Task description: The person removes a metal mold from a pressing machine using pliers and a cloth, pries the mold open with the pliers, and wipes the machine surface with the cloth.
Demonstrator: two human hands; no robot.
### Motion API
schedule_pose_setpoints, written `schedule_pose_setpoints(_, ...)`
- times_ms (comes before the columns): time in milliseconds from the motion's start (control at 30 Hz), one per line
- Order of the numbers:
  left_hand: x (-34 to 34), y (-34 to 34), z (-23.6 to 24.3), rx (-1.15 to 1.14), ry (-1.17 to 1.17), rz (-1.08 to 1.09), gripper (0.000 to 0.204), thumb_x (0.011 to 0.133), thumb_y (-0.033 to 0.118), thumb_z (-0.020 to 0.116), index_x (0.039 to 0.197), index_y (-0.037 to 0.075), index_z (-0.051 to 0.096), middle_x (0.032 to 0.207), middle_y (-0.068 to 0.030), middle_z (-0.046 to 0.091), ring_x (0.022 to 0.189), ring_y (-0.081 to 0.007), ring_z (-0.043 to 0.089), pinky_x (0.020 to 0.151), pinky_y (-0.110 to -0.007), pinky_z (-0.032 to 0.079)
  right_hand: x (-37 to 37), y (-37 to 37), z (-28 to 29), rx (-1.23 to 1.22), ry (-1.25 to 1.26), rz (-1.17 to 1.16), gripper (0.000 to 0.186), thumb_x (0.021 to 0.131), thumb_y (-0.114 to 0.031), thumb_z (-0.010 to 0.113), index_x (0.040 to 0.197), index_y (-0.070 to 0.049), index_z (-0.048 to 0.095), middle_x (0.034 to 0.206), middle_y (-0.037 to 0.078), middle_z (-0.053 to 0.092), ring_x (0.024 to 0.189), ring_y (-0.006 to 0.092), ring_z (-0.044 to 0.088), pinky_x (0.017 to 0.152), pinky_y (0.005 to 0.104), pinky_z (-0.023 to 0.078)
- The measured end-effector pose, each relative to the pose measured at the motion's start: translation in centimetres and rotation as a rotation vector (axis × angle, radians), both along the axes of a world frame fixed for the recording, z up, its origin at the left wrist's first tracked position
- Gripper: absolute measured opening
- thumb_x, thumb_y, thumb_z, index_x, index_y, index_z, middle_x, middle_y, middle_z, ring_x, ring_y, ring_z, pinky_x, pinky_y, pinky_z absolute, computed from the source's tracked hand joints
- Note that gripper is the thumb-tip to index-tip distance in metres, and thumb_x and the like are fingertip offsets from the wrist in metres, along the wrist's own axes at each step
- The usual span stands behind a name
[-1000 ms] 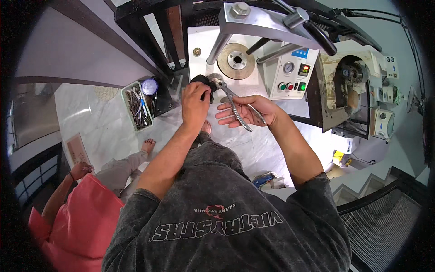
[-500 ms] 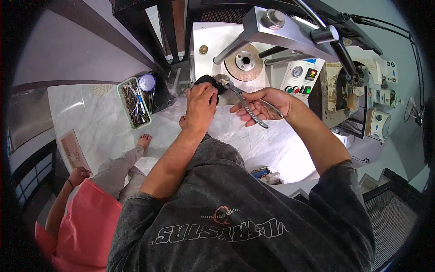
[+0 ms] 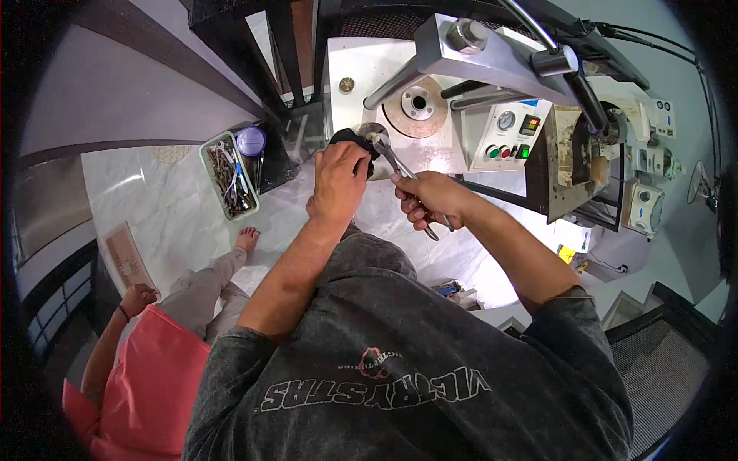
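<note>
Bunched black cloth [image 3: 346,138] is gripped in my left hand [image 3: 338,180] at the front edge of the white machine top. A roundish metal piece [image 3: 371,131] shows beside the cloth, partly covered by it. My right hand [image 3: 434,200] is wrapped round the handles of metal pliers [image 3: 396,159]. The jaws of the pliers meet a small pale bit at the metal piece; exactly what they bite is too small to tell. Behind both hands, a round plate [image 3: 396,121] with a bolted hub lies on the machine top.
A steel crossbar on posts [image 3: 500,61] overhangs the plate. A control panel [image 3: 507,137] with buttons stands right; a brass-coloured round piece [image 3: 347,85] lies left. A tray of tools [image 3: 206,169] and a lidded jar [image 3: 250,140] are farther left. A person in red [image 3: 154,376] is at lower left.
My right hand has closed round the pliers' handles, which were spread over an open palm, and has shifted slightly down and left. My left hand stays with the cloth.
</note>
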State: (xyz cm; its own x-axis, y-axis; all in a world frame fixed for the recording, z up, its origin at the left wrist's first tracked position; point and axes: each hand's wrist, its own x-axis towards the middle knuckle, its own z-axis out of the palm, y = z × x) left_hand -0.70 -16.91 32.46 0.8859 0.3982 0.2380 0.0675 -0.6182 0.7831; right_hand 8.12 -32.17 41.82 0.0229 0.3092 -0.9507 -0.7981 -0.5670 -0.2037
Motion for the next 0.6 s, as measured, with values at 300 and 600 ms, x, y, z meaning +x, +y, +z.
schedule_pose_setpoints(300, -0.2, 4.3, 2.5, -0.160, -0.200, 0.091, 0.014, 0.074, 0.005, 0.076, 0.087, 0.008, 0.072, 0.089, -0.0056, 0.067, 0.085, -0.0234, 0.062, 0.078, -0.033, 0.048, 0.7, -1.2, -1.1, -0.017, -0.299, 0.351, 0.044, 0.097, -0.045, 0.051, 0.080, -0.004, 0.049, 0.065, 0.004, 0.049, 0.048, 0.0134, 0.047, 0.043, 0.0307, 0.044)
schedule_pose_setpoints(600, 4.6, 5.4, 2.0, -0.203, 0.032, -0.242, 0.017, 0.075, 0.007, 0.076, 0.090, 0.003, 0.071, 0.085, -0.0083, 0.067, 0.079, -0.0218, 0.063, 0.075, -0.030, 0.049, 3.0, -0.6, -0.8, -0.034, -0.237, 0.427, 0.042, 0.099, -0.043, 0.049, 0.080, -0.005, 0.048, 0.060, 0.001, 0.043, 0.045, 0.0117, 0.041, 0.043, 0.0308, 0.042)
